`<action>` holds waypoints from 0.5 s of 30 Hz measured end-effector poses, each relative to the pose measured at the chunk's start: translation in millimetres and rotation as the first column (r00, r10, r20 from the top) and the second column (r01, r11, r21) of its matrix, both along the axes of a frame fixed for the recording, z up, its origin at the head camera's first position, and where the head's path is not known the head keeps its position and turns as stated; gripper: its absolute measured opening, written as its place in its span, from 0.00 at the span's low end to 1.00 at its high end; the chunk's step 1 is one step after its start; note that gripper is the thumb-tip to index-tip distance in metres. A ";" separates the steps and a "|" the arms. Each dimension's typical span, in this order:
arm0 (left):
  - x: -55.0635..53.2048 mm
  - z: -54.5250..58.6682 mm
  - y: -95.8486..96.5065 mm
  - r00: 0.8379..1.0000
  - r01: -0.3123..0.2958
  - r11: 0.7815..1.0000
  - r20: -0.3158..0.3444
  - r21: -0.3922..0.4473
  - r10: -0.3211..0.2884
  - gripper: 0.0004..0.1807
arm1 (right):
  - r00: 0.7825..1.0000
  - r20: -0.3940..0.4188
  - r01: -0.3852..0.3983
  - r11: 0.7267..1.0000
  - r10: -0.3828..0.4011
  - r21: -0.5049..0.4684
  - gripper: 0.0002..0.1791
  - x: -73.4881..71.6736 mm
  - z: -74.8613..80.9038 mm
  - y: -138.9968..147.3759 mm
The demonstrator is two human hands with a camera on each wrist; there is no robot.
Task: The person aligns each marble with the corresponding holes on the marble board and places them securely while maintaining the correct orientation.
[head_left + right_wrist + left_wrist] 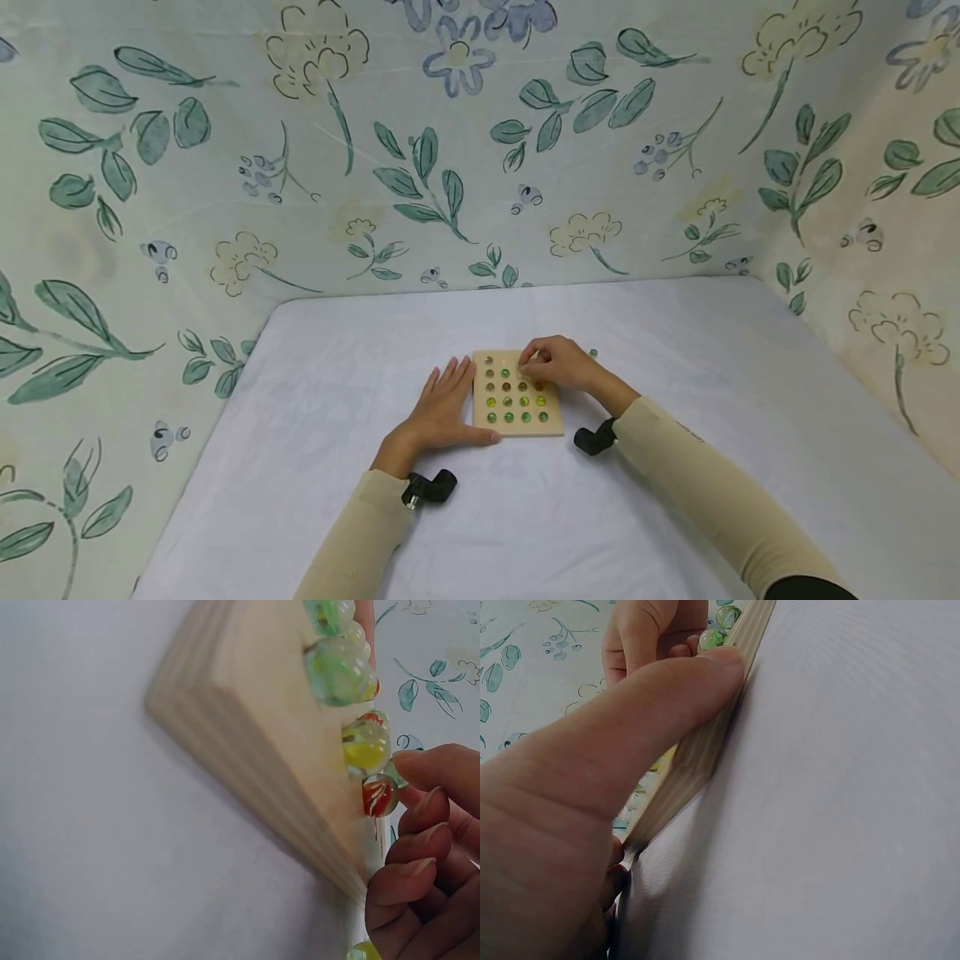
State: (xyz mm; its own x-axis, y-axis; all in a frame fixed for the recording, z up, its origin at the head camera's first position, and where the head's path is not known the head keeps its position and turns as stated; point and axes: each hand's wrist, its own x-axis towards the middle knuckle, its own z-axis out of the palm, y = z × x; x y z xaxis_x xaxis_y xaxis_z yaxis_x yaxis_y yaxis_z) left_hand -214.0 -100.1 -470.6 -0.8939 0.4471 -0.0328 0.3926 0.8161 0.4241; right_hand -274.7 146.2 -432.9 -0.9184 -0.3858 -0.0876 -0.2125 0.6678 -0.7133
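Observation:
A light wooden board (pixel 517 428) with rows of glass marbles (pixel 508 402) lies on the white cloth. My left hand (pixel 441 412) rests against its left side, fingers straight, with the thumb (pixel 682 686) along the near edge. Over the far right part of the board, my right hand (pixel 558 362) pinches a clear green marble (pixel 398 771) between thumb and index finger; its other fingers are curled. Right beside that marble sit a red-swirled marble (pixel 380 796) and a yellow one (pixel 366 748). The right hand hides some of the board's far right corner in the head view.
Behind the right hand, a small green marble (pixel 593 352) shows on the cloth. A yellow marble (pixel 364 951) shows at the bottom of the right wrist view. The white-covered table (pixel 360 350) meets a floral cloth backdrop (pixel 450 167) at its far edge.

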 end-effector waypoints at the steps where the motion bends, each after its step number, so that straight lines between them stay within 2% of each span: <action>1: 0.0 0.1 0.1 1.000 0.000 1.000 -0.001 0.001 0.000 0.71 | 1.000 0.000 0.000 1.000 0.000 -0.002 0.07 -0.3 -0.4 -0.1; 15: 1.2 1.8 0.5 1.000 0.001 1.000 -0.004 0.014 -0.001 0.70 | 1.000 0.006 0.009 1.000 -0.009 0.000 0.06 0.2 -3.2 -0.9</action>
State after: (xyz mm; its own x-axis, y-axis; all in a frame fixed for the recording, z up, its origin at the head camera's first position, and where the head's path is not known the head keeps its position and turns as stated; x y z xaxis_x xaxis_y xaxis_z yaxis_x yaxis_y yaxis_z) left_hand -212.8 -99.5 -468.8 -0.8934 0.4487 -0.0234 0.3953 0.8096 0.4339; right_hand -274.5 145.3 -436.1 -0.9215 -0.3772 -0.0929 -0.2020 0.6696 -0.7147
